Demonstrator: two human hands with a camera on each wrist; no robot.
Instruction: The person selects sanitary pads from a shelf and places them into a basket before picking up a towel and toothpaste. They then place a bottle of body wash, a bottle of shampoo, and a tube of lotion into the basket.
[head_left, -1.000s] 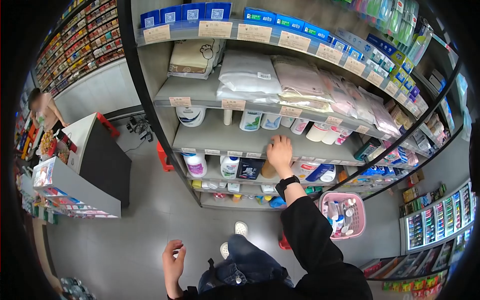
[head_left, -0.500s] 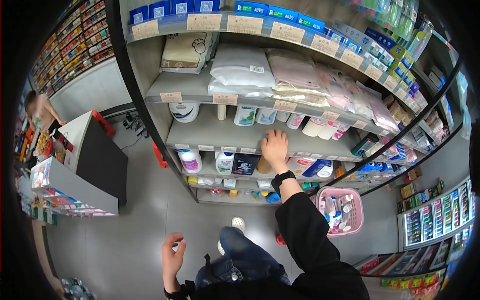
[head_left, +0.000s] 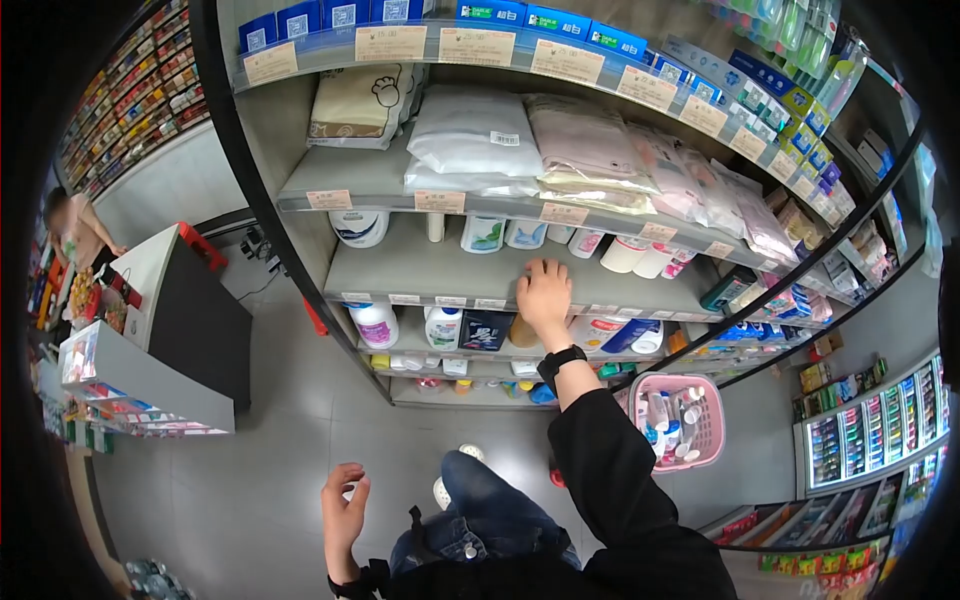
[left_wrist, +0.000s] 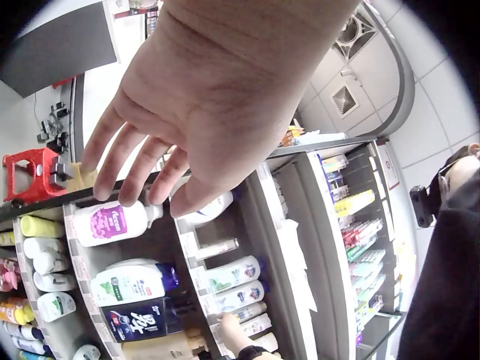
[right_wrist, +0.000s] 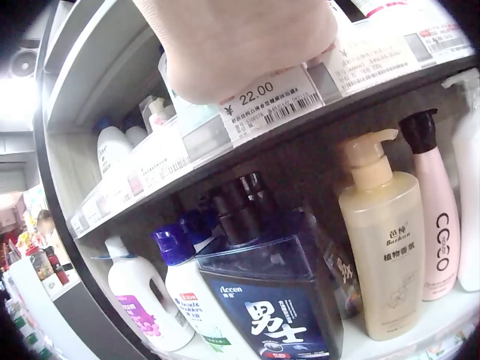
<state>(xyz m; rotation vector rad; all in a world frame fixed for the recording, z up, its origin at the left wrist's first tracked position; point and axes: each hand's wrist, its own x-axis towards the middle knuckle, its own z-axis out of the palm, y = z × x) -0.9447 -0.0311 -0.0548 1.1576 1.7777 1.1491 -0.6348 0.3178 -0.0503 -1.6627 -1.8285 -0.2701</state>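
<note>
My right hand (head_left: 544, 295) rests on the front part of a grey shelf (head_left: 420, 280), palm down with relaxed fingers, holding nothing. In the right wrist view its heel lies over a 22.00 price tag (right_wrist: 274, 105), and the fingertips are out of sight. Behind the hand stands a row of bottles, among them a white one with a green label (head_left: 484, 235). On the shelf below are a dark blue men's wash bottle (right_wrist: 277, 307) and a beige pump bottle (right_wrist: 382, 255). My left hand (head_left: 343, 510) hangs in the air away from the shelves, fingers loosely bent, with nothing in it.
A pink basket (head_left: 712, 430) with several bottles stands at the right of the shelf unit. Bagged textiles (head_left: 465, 140) and toothpaste boxes (head_left: 560, 25) fill the upper shelves. A counter (head_left: 195, 330) stands at left, with a person (head_left: 88, 235) behind it.
The head view has shifted slightly, so the shelves sit farther left in it. My right hand stays on the shelf, and my left hand hangs much as before.
</note>
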